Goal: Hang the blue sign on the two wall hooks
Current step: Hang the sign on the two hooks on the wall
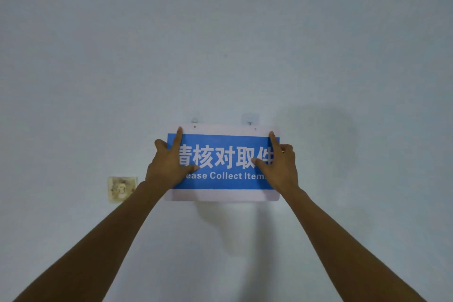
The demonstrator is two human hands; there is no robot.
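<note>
Below the hooks (194,120), our left hand (169,162) and right hand (279,165) grip the sign (220,154); we should lift it level, holes (195,126) onto both.

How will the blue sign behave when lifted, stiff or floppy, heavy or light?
Probably stiff: the blue sign looks flat, edges straight, held only at its ends. Likely light: left hand and right hand manage with few fingers.

sign (221,167) lettering covered (both ends), hooks (194,120) indistinct
</note>
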